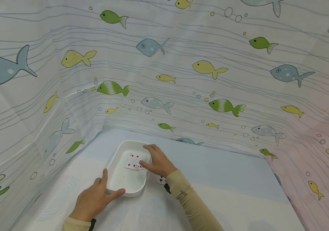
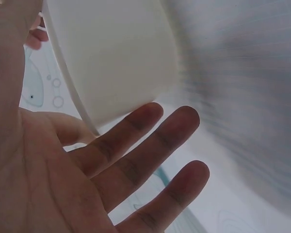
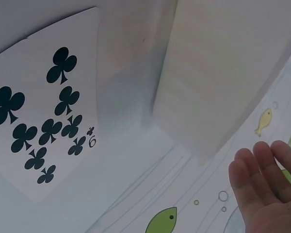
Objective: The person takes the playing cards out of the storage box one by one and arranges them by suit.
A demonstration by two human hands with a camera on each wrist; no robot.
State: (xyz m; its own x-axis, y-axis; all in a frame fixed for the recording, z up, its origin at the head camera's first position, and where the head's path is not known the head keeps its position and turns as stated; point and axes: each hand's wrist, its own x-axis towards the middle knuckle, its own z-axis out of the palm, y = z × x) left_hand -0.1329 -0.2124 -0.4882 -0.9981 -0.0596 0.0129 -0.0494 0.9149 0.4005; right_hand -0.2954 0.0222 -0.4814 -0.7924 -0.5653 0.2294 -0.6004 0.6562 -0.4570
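A white plastic tray (image 1: 124, 179) with rounded corners stands on the table. Inside it lie playing cards, the top one a diamonds card (image 1: 131, 162). My left hand (image 1: 92, 197) holds the tray's near-left corner, thumb at the near rim and index finger on the left rim. In the left wrist view its other fingers (image 2: 160, 145) spread beside the tray's outer wall. Over the right rim is my right hand (image 1: 158, 160), its thumb above the cards. The right wrist view shows its fingers (image 3: 269, 170) extended and loosely together beyond the wall.
A clubs card (image 1: 161, 180) lies outside the tray, partly covered by my right wrist; it appears large in the right wrist view. Fish-printed fabric (image 1: 181, 96) rises behind and on both sides of the pale table surface (image 1: 233, 183).
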